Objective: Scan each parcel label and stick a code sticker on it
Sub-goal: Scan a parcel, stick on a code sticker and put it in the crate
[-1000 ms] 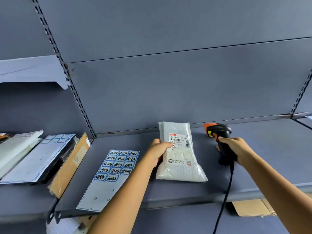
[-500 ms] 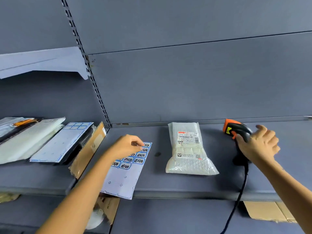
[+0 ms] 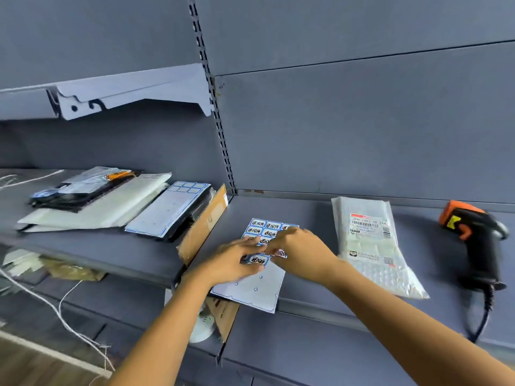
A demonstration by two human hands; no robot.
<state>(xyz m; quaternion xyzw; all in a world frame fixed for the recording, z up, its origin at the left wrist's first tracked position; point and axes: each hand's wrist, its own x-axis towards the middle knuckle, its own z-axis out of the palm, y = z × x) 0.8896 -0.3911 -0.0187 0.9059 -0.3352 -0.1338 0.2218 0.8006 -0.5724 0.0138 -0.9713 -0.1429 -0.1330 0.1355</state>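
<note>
Right hand (image 3: 302,253) moved, reaching onto sticker sheet (image 3: 250,292)

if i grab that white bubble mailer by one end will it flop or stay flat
Probably floppy: the white bubble-wrap parcel lies slumped, its near end splayed flat on the grey shelf. Likely light for its size, being mostly padding. Its glossy film may slip a little.

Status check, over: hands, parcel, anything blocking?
Left hand flat on sticker sheet, right hand at its stickers. Parcel alongside, no sticker visible. Scanner lies clear.
</note>
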